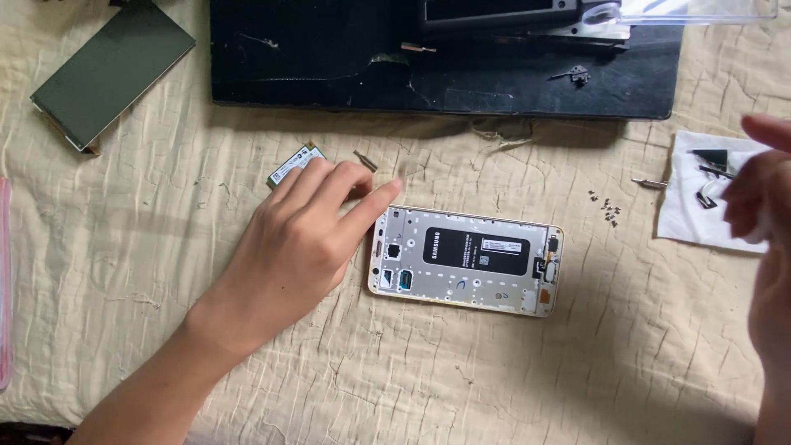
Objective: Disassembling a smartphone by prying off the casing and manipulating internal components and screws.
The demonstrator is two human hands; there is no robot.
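The left hand [301, 239] lies empty, fingers spread, steadying the opened phone [465, 259] at its left end on the quilted cloth [494, 379]; press lightly. The right hand [766, 214] is blurred, perhaps pinching something small.

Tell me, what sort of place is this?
Probably a makeshift home phone-repair spot: an opened phone lies back-off on a quilted cloth, beside loose tiny screws, a small circuit card and a detached screen panel.
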